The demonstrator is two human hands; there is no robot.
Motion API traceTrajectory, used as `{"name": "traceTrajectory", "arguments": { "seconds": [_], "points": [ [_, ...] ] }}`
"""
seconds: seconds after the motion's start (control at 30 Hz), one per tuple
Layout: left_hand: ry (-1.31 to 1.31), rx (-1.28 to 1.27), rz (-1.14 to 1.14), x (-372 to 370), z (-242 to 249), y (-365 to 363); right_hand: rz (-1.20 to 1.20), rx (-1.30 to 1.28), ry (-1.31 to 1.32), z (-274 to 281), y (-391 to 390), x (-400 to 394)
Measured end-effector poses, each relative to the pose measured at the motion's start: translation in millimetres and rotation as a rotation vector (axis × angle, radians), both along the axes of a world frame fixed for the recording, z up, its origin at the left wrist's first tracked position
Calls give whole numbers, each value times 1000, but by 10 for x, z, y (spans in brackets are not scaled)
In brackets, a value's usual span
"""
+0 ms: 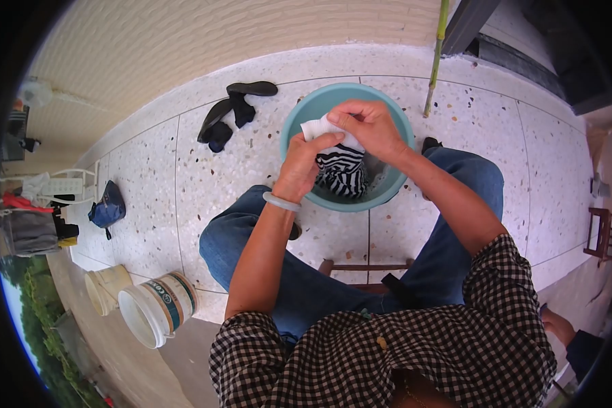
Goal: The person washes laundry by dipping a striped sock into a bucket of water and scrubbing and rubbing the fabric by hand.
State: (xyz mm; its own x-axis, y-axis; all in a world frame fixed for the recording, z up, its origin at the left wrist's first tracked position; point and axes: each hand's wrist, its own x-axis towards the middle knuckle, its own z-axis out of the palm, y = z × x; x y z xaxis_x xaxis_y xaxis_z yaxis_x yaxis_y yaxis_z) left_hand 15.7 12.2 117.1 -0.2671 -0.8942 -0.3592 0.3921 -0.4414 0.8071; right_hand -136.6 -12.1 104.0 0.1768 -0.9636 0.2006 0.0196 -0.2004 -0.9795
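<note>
Between my knees on the floor stands a teal basin (292,129). Over it, my left hand (304,160) pinches the white band of a black-and-white striped garment (341,170) between thumb and fingers. My right hand (370,129) grips the same white band from the upper right, thumb on top. The striped part hangs down into the basin, where some suds show at its right side. The lowest part of the garment is hard to make out.
Dark slippers (251,88) with black cloth lie left of the basin. A blue bag (109,205) and two buckets (143,316) stand farther left. A green pole (434,75) is at upper right. Another person's hand (557,326) shows at lower right.
</note>
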Motion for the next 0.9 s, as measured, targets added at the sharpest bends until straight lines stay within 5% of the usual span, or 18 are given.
{"name": "traceTrajectory", "arguments": {
  "seconds": [0.4, 0.6, 0.8, 0.9],
  "points": [
    [1, 49, -36, 3, -12, -14, -19, 31, -14, -56, -10, 5],
    [-1, 14, -142, 106, -316, -94, -34, 259, -36, -124, -66, -26],
    [59, 152, -91, 131, -379, -191, 341, 703, -282, -361, -245, -226],
    [-25, 122, -12, 229, -767, -324, 503, 701, 121, -846, -259, -345]
  ]
}}
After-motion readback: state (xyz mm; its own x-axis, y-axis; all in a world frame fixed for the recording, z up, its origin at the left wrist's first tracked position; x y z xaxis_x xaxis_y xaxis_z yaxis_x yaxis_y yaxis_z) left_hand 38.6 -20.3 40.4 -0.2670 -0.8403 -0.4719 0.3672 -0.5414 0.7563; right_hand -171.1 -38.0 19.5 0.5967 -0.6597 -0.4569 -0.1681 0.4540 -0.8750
